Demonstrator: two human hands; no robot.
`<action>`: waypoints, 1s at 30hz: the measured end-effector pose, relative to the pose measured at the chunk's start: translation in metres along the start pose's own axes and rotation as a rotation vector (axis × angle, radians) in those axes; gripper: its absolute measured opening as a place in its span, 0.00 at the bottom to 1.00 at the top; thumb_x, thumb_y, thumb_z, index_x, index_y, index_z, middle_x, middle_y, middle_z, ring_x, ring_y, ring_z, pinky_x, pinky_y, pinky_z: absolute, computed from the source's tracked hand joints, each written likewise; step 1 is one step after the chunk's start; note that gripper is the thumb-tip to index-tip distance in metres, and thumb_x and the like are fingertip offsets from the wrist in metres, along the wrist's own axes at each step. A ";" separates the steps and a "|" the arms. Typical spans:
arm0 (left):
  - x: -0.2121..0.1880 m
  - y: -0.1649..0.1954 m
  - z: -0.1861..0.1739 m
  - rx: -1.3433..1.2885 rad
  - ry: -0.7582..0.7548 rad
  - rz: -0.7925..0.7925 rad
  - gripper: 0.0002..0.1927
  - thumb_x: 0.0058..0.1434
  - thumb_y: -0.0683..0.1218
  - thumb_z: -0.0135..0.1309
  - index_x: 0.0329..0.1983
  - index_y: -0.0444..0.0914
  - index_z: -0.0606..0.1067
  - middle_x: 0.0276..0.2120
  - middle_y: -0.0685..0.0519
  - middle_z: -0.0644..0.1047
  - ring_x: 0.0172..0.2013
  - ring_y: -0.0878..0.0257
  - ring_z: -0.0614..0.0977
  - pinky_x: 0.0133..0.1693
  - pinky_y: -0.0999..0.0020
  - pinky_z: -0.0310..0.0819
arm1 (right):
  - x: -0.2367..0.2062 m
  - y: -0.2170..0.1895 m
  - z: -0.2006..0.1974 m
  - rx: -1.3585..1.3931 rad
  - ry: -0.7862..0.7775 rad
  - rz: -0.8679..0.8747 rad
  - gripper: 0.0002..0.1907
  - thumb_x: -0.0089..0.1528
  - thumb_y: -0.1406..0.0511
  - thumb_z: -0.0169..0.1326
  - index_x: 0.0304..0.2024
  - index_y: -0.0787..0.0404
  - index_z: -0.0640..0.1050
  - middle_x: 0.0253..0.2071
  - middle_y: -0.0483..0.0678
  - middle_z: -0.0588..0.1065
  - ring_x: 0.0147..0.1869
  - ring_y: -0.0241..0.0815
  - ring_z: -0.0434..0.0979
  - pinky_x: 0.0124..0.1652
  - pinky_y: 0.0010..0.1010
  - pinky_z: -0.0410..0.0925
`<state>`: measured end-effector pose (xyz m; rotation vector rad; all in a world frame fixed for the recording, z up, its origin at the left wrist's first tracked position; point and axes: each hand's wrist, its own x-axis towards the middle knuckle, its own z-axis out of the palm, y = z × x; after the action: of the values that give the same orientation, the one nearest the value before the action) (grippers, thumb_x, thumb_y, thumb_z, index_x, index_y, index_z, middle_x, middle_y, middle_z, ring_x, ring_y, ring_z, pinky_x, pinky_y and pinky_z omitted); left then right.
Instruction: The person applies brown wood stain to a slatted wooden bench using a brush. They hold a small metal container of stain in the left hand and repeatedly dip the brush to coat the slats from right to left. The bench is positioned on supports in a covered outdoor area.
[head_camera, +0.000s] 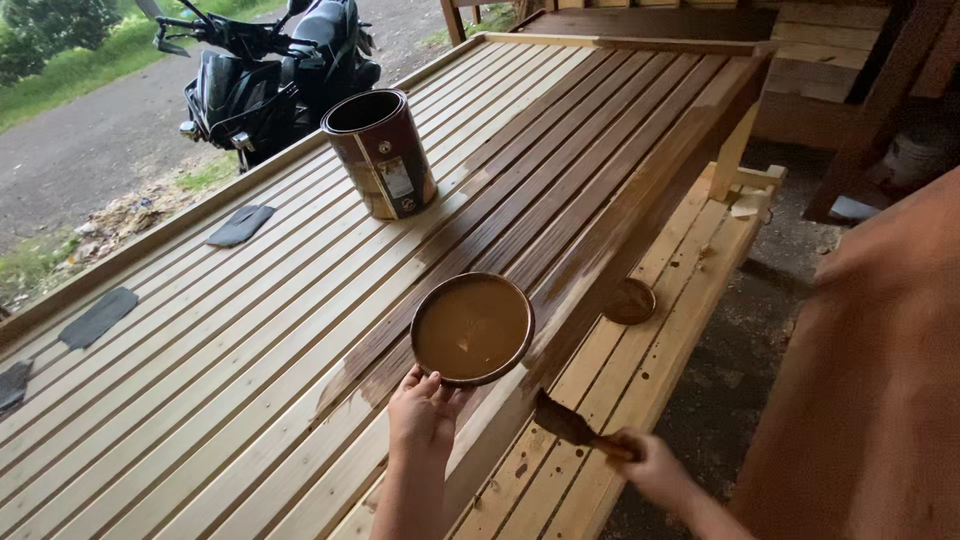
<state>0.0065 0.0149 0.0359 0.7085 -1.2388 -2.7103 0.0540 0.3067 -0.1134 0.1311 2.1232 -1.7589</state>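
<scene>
The left hand (422, 412) is pinching the near rim of a shallow round metal bowl of brown wood stain (472, 328), its grip closing narrow on the lip with the thumb on top. The bowl is sitting on the slatted pale wooden bed frame (200, 400), right where the stained dark slats meet the bare ones. The right hand (650, 465), just right of the bowl and lower, is wrapping its grip around the handle of a small dark-bristled flat paintbrush (566, 422), bristles pointing toward the bowl.

The bowl looks light but nearly brimful, so the liquid is likely sloshing easily; the rim is probably slick with stain, and a level two-point hold on the lip seems safest. The frame's long edge is running close to the right of the bowl, dropping to a lower plank shelf holding a round brown lid (630, 301). Beyond the bowl, a tall open brown tin can (381, 152) is standing; to the bowl's left, open slats are offering room.
</scene>
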 end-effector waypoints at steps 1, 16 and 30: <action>0.000 0.000 -0.001 0.000 -0.019 0.005 0.18 0.68 0.35 0.37 0.61 0.33 0.65 0.51 0.43 0.73 0.51 0.52 0.78 0.54 0.42 0.79 | 0.000 -0.001 -0.007 -0.001 -0.028 0.020 0.14 0.60 0.61 0.58 0.45 0.61 0.80 0.28 0.48 0.77 0.29 0.41 0.68 0.30 0.34 0.63; 0.009 0.002 -0.010 -0.005 -0.067 0.020 0.18 0.67 0.35 0.37 0.59 0.32 0.66 0.51 0.44 0.74 0.49 0.51 0.79 0.52 0.43 0.79 | 0.016 -0.012 0.003 0.296 0.239 0.076 0.13 0.59 0.70 0.58 0.46 0.65 0.78 0.29 0.51 0.75 0.25 0.38 0.68 0.24 0.28 0.63; 0.013 0.007 -0.013 0.008 -0.040 0.019 0.18 0.68 0.36 0.38 0.60 0.33 0.66 0.52 0.42 0.73 0.49 0.50 0.79 0.51 0.44 0.78 | 0.032 -0.010 -0.002 0.198 0.250 0.073 0.10 0.60 0.68 0.55 0.43 0.65 0.81 0.29 0.49 0.77 0.28 0.42 0.66 0.31 0.35 0.63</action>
<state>0.0001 -0.0021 0.0284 0.6431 -1.2592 -2.7192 0.0210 0.3014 -0.1149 0.5000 2.0719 -1.9945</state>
